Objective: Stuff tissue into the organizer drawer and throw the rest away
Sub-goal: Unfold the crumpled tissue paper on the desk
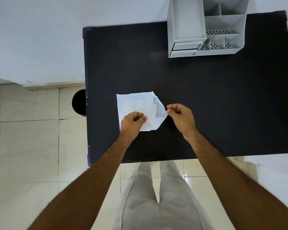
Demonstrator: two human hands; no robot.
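Observation:
A white tissue (136,105) lies on the black table (206,105), its right corner lifted and folded over. My left hand (133,122) rests on the tissue's near part, fingers curled and pinching it. My right hand (181,115) pinches the raised right corner between thumb and forefinger. A grey desk organizer (206,27) stands at the table's far right, with a small drawer (184,46) in its lower left front, slightly pulled out.
A round black bin (79,102) stands on the tiled floor just left of the table's edge. A white wall runs behind the table. My legs in light trousers are below the table's near edge.

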